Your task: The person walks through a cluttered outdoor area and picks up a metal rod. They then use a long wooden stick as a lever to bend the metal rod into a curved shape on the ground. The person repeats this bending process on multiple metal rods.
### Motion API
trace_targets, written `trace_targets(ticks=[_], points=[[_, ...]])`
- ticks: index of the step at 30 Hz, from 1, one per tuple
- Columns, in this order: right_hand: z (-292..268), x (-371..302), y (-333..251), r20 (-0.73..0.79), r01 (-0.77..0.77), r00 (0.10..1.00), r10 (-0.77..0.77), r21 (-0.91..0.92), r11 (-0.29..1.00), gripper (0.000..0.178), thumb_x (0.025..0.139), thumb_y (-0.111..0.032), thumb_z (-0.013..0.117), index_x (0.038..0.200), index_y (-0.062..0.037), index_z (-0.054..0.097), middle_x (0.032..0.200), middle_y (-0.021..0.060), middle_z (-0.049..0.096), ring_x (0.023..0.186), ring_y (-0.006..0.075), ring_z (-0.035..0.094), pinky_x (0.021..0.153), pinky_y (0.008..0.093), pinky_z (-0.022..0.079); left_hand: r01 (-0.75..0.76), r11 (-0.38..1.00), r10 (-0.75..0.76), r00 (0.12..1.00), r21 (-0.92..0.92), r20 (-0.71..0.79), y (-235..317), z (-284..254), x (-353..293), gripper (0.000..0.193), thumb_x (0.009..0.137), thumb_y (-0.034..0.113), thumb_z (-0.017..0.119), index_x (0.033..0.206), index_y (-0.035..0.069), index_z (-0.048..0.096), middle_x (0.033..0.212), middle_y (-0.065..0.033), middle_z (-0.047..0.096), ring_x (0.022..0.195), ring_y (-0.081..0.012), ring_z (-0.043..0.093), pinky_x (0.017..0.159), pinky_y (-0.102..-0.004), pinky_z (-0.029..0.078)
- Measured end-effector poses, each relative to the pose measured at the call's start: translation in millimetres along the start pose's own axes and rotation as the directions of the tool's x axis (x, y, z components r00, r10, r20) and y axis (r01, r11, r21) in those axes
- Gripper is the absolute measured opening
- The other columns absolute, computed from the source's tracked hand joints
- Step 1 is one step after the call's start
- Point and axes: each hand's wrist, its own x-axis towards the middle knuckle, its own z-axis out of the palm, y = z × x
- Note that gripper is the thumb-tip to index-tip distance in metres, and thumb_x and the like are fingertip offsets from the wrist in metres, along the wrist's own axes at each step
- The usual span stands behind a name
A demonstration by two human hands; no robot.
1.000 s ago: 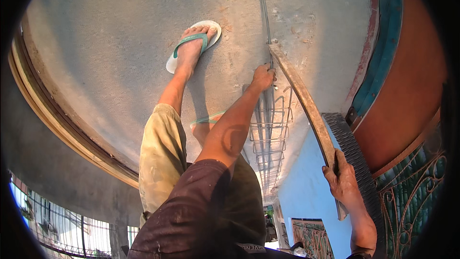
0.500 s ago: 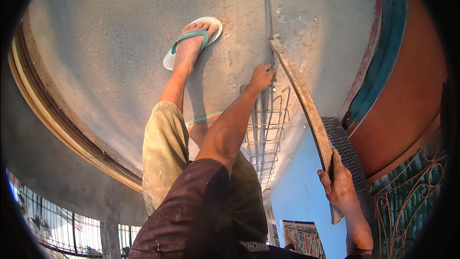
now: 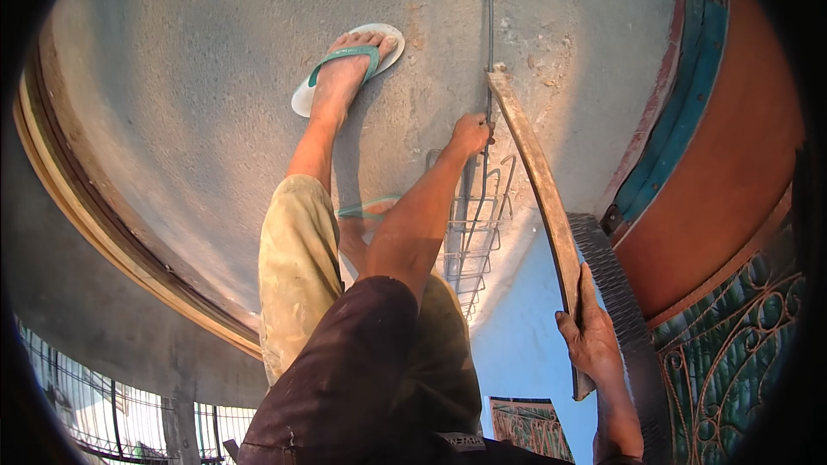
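Note:
My left hand (image 3: 471, 134) is closed around a thin dark steel rod (image 3: 490, 21) that runs away from me over the concrete. My right hand (image 3: 594, 337) grips the near part of a long, worn brown bar (image 3: 543, 172), thumb on its left side and fingers along its right. The bar's far end meets the rod a little beyond my left hand. Below that hand is a cage of bent steel wire (image 3: 478, 237), partly hidden by my left forearm.
My left foot, in a white sandal with a green strap (image 3: 347, 69), stands on the concrete floor (image 3: 215, 60). Right of the bar are a dark ridged strip (image 3: 616, 293), a blue wall (image 3: 525, 336) and an orange-brown surface (image 3: 715, 189). A curled metal grille (image 3: 732, 362) stands at the lower right.
My right hand and the near end of the bar have shifted a little left. My left hand keeps its hold on the rod, almost in the same place.

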Motion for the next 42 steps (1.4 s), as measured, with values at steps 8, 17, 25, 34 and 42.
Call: trace_targets(ticks=[8,17,25,34,42], points=[[59.2,13.9,16.4,-0.185,0.096,0.978,-0.092,0.011,0.995,0.077,0.091,-0.017,0.057,0.155,-0.0193,0.016,0.105,0.0242,0.063,0.091,0.0402,0.065,0.082,0.0473,0.051,0.135,0.845,-0.292,0.927,-0.517,-0.236,80.7,73.2,-115.8,0.070,0.085,0.031,0.070,0.133,-0.010,0.039,0.123,-0.0312,0.054,0.109,-0.0328,0.059,0.074,-0.0398,0.056],[67.7,31.3,31.1,-0.161,0.093,0.981,-0.106,-0.086,0.992,0.074,0.087,-0.019,0.057,0.154,-0.0188,0.024,0.094,0.0237,0.063,0.087,0.0402,0.064,0.081,0.0485,0.050,0.310,0.933,-0.355,0.879,-0.184,-0.318,112.1,89.0,-127.8,0.045,0.078,0.002,0.065,0.114,-0.017,0.046,0.097,-0.0283,0.064,0.074,-0.0335,0.070,0.059,-0.0381,0.059],[72.6,32.8,38.2,-0.165,0.189,0.968,-0.188,-0.009,0.982,0.081,0.086,-0.016,0.062,0.154,-0.0129,0.020,0.096,0.0280,0.060,0.086,0.0434,0.063,0.079,0.0502,0.051,0.317,0.946,-0.314,0.849,-0.065,-0.425,127.1,88.3,-137.7,0.022,0.078,0.002,0.061,0.087,-0.018,0.061,0.079,-0.0254,0.067,0.056,-0.0284,0.068,0.048,-0.0399,0.051],[89.0,7.0,66.6,-0.299,0.243,0.928,-0.223,0.032,0.969,0.089,0.078,-0.007,0.063,0.155,-0.0150,0.020,0.082,0.0241,0.059,0.078,0.0407,0.065,0.069,0.0481,0.051,0.330,0.943,-0.318,0.842,-0.050,-0.436,116.8,98.3,-129.0,0.021,0.078,0.002,0.058,0.083,-0.018,0.061,0.076,-0.0238,0.065,0.053,-0.0297,0.066,0.045,-0.0399,0.048],[142.1,40.4,108.4,-0.238,0.261,0.937,-0.255,-0.009,0.965,0.098,0.080,-0.005,0.064,0.157,-0.0184,0.005,0.110,0.0314,0.057,0.092,0.0457,0.064,0.074,0.0497,0.053,0.246,0.969,-0.203,0.848,0.025,-0.490,66.8,108.1,-123.8,0.019,0.074,0.002,0.061,0.076,-0.016,0.058,0.072,-0.0221,0.063,0.050,-0.0271,0.062,0.040,-0.0390,0.045]])
